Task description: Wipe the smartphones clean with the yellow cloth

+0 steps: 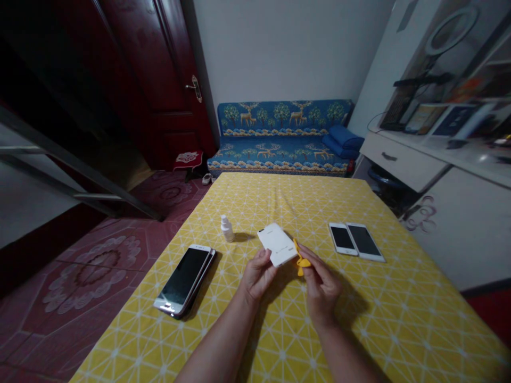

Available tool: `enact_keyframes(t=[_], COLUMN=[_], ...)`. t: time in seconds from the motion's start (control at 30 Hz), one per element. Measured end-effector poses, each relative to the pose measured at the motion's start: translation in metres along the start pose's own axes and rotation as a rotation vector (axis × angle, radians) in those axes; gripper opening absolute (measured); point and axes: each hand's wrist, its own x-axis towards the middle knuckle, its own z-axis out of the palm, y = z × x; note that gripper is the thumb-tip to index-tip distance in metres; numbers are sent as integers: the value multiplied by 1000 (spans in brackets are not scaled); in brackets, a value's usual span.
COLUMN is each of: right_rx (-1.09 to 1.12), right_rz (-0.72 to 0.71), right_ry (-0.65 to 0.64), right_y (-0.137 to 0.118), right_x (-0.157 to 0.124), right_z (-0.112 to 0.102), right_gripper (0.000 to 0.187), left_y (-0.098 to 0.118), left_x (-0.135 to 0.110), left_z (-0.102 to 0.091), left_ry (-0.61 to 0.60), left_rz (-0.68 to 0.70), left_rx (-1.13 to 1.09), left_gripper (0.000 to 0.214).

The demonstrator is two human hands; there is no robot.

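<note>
While a white phone [277, 244] is held just above the table by the left hand [258, 274], its back is turned up and its lower edge is gripped between the curled fingers and thumb. A small piece of yellow cloth [302, 261] is pinched between the thumb and fingers of the right hand [319, 284], and it is kept at the phone's right edge (whether contact is made cannot be told from this angle). Both hands are held over a yellow patterned tablecloth [399, 319], close together and not spread.

To the left, a pair of stacked phones [183, 279] is laid with a dark screen facing up, and a small white bottle [227, 229] is stood upright between that stack and the white phone. To the right, two more phones [356, 242] are laid side by side with their screens up, touching each other. Beyond the far edge of the table, a blue sofa [279, 138] patterned with deer is seen against the wall.
</note>
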Motion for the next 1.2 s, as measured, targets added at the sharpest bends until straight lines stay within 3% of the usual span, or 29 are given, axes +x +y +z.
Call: enact_keyframes(t=[0.27,0.43,1.0,1.2], right_rx=[-107,-128,-197,-63], right_rz=[-221,-263,-194,6], right_ry=[-106,-121,63,171], right_y=[-4,-2,12,12], right_x=[3,7,24,26], right_z=[-5,-6,-24,-27], right_gripper=[37,39,30,23], left_y=[1,1,-1,-1], left_x=[3,0,-11,-12], left_z=[4,4,5,0], left_ry=[-59,-63,-220,-258], left_rz=[6,-21,-288,-362], left_rx=[122,154,369,416], left_gripper=[57,56,57,61])
